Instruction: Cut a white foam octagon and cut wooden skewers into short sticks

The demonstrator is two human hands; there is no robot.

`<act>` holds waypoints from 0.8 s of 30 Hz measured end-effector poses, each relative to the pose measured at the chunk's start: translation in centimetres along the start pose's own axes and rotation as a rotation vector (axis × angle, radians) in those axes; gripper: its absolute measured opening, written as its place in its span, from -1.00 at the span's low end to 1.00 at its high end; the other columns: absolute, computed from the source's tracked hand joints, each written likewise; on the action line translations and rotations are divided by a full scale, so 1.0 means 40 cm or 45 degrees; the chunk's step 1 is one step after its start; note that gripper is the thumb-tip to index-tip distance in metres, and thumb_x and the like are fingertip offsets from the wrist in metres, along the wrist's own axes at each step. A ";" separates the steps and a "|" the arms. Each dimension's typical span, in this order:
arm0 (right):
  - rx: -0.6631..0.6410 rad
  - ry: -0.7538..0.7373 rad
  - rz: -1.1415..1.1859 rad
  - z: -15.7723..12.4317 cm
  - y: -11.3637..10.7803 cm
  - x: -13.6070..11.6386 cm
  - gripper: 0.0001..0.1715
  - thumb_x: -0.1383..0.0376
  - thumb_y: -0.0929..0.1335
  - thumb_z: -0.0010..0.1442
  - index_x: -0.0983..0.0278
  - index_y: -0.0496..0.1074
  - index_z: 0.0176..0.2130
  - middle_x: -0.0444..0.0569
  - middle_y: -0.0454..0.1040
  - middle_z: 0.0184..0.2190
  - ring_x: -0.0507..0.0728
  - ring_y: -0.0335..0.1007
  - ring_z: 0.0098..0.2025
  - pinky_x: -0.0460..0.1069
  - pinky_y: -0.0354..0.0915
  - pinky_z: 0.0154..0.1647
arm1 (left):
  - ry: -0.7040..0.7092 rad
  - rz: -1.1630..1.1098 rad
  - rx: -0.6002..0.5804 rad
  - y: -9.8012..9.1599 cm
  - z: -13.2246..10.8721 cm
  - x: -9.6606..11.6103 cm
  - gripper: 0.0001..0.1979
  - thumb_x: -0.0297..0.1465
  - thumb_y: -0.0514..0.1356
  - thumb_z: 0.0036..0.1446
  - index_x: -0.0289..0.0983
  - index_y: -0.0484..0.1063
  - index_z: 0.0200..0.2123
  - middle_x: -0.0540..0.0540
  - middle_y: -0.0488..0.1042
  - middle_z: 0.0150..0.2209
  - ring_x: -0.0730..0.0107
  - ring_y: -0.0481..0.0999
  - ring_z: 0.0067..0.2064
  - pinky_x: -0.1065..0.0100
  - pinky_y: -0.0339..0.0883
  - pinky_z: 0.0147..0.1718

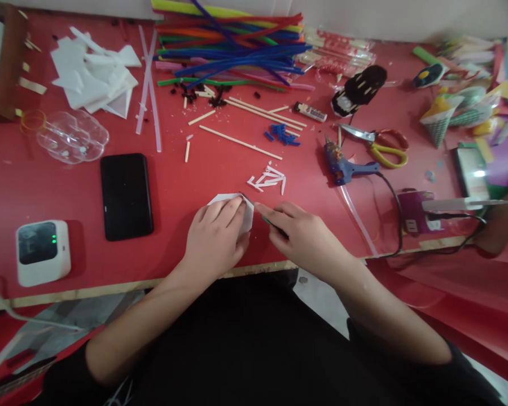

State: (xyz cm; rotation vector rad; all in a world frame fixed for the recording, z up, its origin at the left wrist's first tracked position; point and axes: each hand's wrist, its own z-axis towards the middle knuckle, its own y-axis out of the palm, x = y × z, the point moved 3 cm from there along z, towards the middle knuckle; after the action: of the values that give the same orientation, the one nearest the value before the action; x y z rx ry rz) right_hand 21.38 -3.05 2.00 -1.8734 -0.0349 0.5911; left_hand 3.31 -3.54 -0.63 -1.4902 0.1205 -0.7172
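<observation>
My left hand (pixel 217 237) presses a small piece of white paper (pixel 248 219) against the red table, its fingers close together on top and covering most of the sheet. In my right hand (pixel 294 228) is a slim dark tool (pixel 275 225) with a bit of green, which looks like a craft knife. Its thin tip meets the paper's upper right edge, by my left fingertips. Just beyond the paper lies a small heap of short white strips (pixel 268 179). Short blue pieces (pixel 283 135) and thin wooden sticks (pixel 241 142) are scattered farther back.
A black phone (pixel 126 196) and a white device (pixel 43 252) lie left. To the right are a blue glue gun (pixel 342 163) with its cord, scissors (pixel 379 144) and a power block (pixel 419 211). Pipe cleaners (pixel 232 51) and paper scraps (pixel 93 73) lie behind. Another person's arm (pixel 502 225) shows at right.
</observation>
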 end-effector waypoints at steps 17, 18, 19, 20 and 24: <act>-0.074 -0.124 0.123 0.033 -0.027 0.010 -0.37 0.42 0.23 0.27 0.20 0.39 0.29 0.01 0.49 -0.23 0.14 0.45 -0.23 0.02 0.37 -0.18 | 0.045 -0.072 0.008 0.006 0.004 -0.015 -0.54 -0.42 0.17 0.22 -0.30 0.37 0.19 -0.27 0.47 0.22 -0.07 0.37 0.29 -0.06 0.19 0.28; -0.076 -0.119 0.132 0.034 -0.024 0.010 -0.37 0.42 0.23 0.28 0.21 0.39 0.29 0.01 0.48 -0.23 0.14 0.45 -0.24 0.02 0.37 -0.19 | 0.050 -0.062 0.012 0.007 0.003 -0.016 -0.55 -0.42 0.17 0.23 -0.30 0.37 0.18 -0.27 0.47 0.21 -0.06 0.38 0.29 -0.05 0.20 0.27; -0.079 -0.109 0.136 0.035 -0.021 0.009 -0.38 0.41 0.23 0.28 0.22 0.39 0.29 0.01 0.47 -0.24 0.13 0.44 -0.25 0.02 0.37 -0.20 | 0.055 -0.051 0.022 0.008 0.003 -0.016 -0.56 -0.41 0.17 0.23 -0.31 0.38 0.17 -0.26 0.48 0.20 -0.06 0.39 0.28 -0.04 0.21 0.27; -0.082 -0.096 0.135 0.034 -0.018 0.009 -0.38 0.41 0.23 0.29 0.24 0.38 0.29 0.01 0.46 -0.24 0.13 0.44 -0.26 0.02 0.37 -0.20 | 0.059 -0.040 0.035 0.009 0.002 -0.016 -0.57 -0.41 0.17 0.23 -0.31 0.38 0.17 -0.26 0.49 0.20 -0.06 0.40 0.28 -0.03 0.21 0.26; -0.096 -0.087 0.105 0.030 -0.009 0.007 -0.34 0.41 0.22 0.29 0.28 0.32 0.34 0.03 0.45 -0.22 0.15 0.44 -0.23 0.03 0.36 -0.21 | 0.071 -0.015 0.071 0.011 0.000 -0.017 -0.56 -0.40 0.18 0.22 -0.35 0.39 0.17 -0.28 0.50 0.18 -0.06 0.42 0.26 -0.03 0.24 0.25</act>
State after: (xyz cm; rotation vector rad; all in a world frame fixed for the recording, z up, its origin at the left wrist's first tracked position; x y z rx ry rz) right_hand 21.20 -1.76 1.91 -1.9341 -0.0251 0.7196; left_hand 2.94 -3.22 -1.28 -1.4193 0.1334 -0.7661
